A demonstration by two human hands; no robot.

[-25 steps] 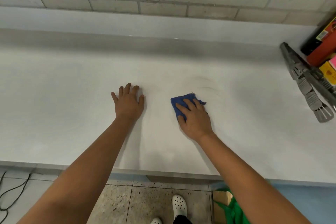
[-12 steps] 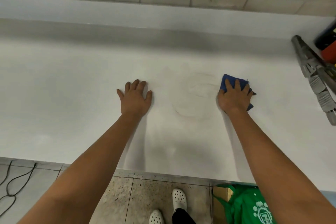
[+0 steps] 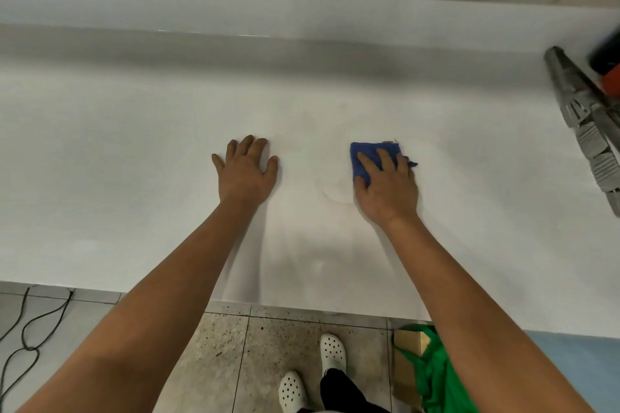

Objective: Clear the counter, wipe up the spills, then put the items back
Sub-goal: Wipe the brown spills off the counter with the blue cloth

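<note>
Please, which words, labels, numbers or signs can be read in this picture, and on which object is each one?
None can be read.
The green bag by the floor shows no print.
The dark and orange container at the right edge is blurred and cut off.
The blue cloth and the counter bear no text.

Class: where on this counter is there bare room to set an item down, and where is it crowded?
Free: left of the left hand, and behind both hands up to the wall. Crowded: the right edge, by the grey tongs.
</note>
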